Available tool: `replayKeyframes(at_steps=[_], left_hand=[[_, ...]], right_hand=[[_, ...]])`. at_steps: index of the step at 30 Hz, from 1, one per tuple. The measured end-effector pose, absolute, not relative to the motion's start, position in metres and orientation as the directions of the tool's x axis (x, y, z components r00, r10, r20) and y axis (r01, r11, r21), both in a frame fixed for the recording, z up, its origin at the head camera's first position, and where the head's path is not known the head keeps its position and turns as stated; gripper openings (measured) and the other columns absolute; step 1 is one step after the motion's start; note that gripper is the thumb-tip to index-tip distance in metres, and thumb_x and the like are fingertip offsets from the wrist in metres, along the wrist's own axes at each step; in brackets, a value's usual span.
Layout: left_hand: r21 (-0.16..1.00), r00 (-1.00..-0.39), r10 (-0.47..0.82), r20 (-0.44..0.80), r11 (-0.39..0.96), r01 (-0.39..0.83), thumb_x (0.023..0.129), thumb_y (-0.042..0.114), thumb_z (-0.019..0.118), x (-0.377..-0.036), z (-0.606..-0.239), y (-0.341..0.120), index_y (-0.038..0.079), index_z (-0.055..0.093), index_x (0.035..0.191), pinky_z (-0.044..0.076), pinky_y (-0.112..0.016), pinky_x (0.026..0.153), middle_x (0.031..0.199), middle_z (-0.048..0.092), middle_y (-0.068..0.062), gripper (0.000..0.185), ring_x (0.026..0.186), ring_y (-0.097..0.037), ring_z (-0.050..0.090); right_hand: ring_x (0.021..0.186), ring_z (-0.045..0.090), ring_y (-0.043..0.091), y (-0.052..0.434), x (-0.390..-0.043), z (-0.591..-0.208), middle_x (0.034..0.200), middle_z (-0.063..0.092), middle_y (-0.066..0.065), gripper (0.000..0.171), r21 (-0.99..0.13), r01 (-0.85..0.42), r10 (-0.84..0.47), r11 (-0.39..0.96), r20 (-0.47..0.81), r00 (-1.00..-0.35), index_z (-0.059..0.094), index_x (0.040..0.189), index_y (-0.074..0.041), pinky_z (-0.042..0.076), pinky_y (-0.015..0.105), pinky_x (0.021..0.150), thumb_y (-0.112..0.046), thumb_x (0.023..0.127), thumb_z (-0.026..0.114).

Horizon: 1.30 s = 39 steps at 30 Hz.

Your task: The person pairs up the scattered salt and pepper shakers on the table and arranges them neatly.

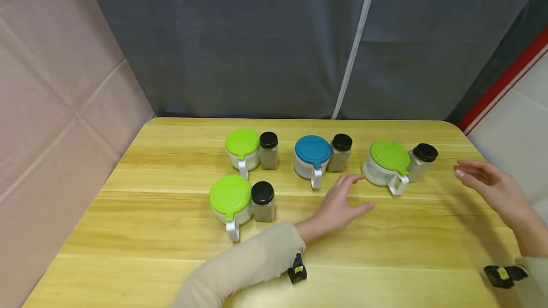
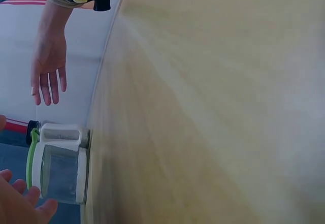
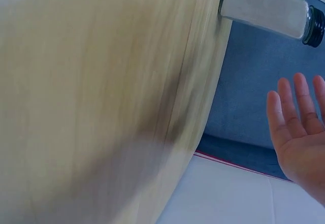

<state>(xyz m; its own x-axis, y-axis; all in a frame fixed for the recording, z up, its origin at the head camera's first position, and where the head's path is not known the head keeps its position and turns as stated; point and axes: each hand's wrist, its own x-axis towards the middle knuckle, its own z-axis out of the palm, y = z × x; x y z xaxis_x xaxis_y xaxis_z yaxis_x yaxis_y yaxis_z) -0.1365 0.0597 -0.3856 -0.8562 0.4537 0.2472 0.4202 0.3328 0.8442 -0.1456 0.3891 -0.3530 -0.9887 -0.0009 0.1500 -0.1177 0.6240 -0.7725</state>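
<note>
Right now neither of your hands holds anything. Your left hand (image 1: 338,206) is spread flat and low over the table (image 1: 385,251), fingers straight, its fingertips just short of the right-hand green-lidded pot (image 1: 387,165) and not touching it. Your right hand (image 1: 488,184) hovers open on the other side, fingers loose and extended toward the black-capped shaker (image 1: 421,160) that stands touching that pot's far side. The pair sits between your two hands, near the right end of the back row.

The pot looks like a light plastic seasoning jar: clear walls, a green flip lid, and a white loop handle (image 1: 399,185) pointing toward you. The left wrist view shows that handle (image 2: 61,131) and the clear body (image 2: 60,176) plainly; I cannot tell whether anything is inside. I would judge it stiff but slippery on the smooth wall, so the handle is the sure place to take hold, or a wrap round the body below the lid. The lid seems hinged, so lifting by it could pop it open.

The shaker (image 3: 264,8) is a squarish clear bottle of pale powder, likely glass and heavier for its size, tall and easy to knock over. Pinch it across its flat sides under the cap.

Further left stand a blue-lidded pot (image 1: 312,158) with its own shaker (image 1: 341,152), and two more green-lidded pots (image 1: 242,149) (image 1: 230,198), each with a shaker beside it, all well apart from your hands.
</note>
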Motion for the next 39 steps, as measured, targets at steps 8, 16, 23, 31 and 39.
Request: replayKeyframes(at_steps=[8, 16, 23, 31, 39], left_hand=[[0.866, -0.887, 0.423, 0.187, 0.355, 0.352, 0.080, 0.041, 0.062, -0.151, -0.388, 0.074, 0.013, 0.037, 0.131, 0.034, -0.026, 0.091, 0.128, 0.037, 0.005, 0.063, 0.114, -0.011, 0.038], [0.846, -0.908, 0.392, 0.150, 0.424, 0.322, 0.080, 0.039, 0.062, -0.160, -0.392, 0.084, 0.011, 0.033, 0.134, 0.034, -0.026, 0.091, 0.129, 0.036, -0.001, 0.068, 0.114, -0.013, 0.038], [0.841, -0.922, 0.358, 0.146, 0.447, 0.307, 0.080, 0.040, 0.062, -0.168, -0.392, 0.089, 0.009, 0.029, 0.136, 0.030, -0.027, 0.095, 0.134, 0.032, -0.005, 0.071, 0.120, -0.016, 0.033], [0.858, -0.927, 0.350, 0.138, 0.425, 0.288, 0.081, 0.040, 0.061, -0.176, -0.392, 0.094, 0.008, 0.026, 0.137, 0.028, -0.028, 0.097, 0.137, 0.028, -0.006, 0.073, 0.124, -0.016, 0.028], [0.860, -0.916, 0.359, 0.181, 0.394, 0.325, 0.082, 0.041, 0.059, -0.185, -0.392, 0.105, 0.009, 0.027, 0.136, 0.030, -0.025, 0.094, 0.134, 0.030, -0.002, 0.071, 0.119, -0.012, 0.033]], right_hand=[[0.086, 0.046, -0.015, 0.391, -0.154, -0.358, 0.101, 0.048, -0.025, 0.040, -0.793, -0.126, -0.024, 0.596, 0.140, -0.990, 0.043, 0.126, -0.010, 0.036, 0.004, 0.065, -0.019, 0.089, 0.053], [0.089, 0.048, -0.013, 0.392, -0.159, -0.361, 0.104, 0.051, -0.022, 0.037, -0.806, -0.166, -0.076, 0.569, 0.150, -0.986, 0.045, 0.125, -0.015, 0.036, 0.004, 0.069, -0.012, 0.089, 0.053], [0.093, 0.047, -0.011, 0.390, -0.162, -0.359, 0.110, 0.049, -0.018, 0.040, -0.810, -0.168, -0.122, 0.562, 0.120, -0.985, 0.041, 0.128, -0.015, 0.035, 0.004, 0.071, -0.010, 0.090, 0.051], [0.095, 0.044, -0.011, 0.385, -0.167, -0.358, 0.114, 0.047, -0.012, 0.044, -0.799, -0.179, -0.140, 0.574, 0.120, -0.983, 0.037, 0.132, -0.007, 0.034, 0.006, 0.071, -0.012, 0.091, 0.050], [0.098, 0.043, -0.010, 0.380, -0.171, -0.357, 0.115, 0.044, -0.015, 0.046, -0.809, -0.200, -0.168, 0.553, 0.127, -0.978, 0.035, 0.134, -0.008, 0.035, 0.007, 0.073, -0.013, 0.091, 0.049]])
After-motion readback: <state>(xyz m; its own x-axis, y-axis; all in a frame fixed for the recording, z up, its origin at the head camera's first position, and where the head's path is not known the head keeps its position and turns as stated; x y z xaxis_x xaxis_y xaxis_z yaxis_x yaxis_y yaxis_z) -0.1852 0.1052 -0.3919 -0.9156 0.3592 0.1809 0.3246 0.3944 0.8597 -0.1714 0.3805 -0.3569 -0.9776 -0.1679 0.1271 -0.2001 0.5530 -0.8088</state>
